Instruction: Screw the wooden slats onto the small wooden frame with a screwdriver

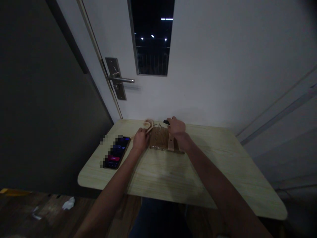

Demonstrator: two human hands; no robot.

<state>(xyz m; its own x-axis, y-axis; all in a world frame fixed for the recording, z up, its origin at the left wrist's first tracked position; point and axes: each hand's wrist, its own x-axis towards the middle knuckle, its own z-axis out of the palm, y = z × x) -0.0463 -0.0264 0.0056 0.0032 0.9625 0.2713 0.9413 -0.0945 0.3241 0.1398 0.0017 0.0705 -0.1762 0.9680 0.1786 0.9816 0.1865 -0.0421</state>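
Note:
On the pale table lies a brown rectangular board (pixel 159 140) with a clear, shiny edge. A flat tan strip (pixel 170 142) crosses it front to back, showing a small dark spot. My left hand (pixel 140 140) is closed at the board's left side on a pale tan strap (pixel 149 123), whose far end curls over. My right hand (pixel 177 127) is above the board's far right part, its fingers wrapped round a small tool with a black end (pixel 166 122); the rest of the tool is hidden. Several tiny slim pieces (pixel 159 125) lie just beyond the board.
A phone (pixel 117 153) with a lit screen lies on the table (pixel 223 158) left of my left hand. A white door (pixel 205 66) with a metal lever handle (pixel 121 79) rises behind the table. Crumpled white paper (pixel 68 203) is on the floor at left.

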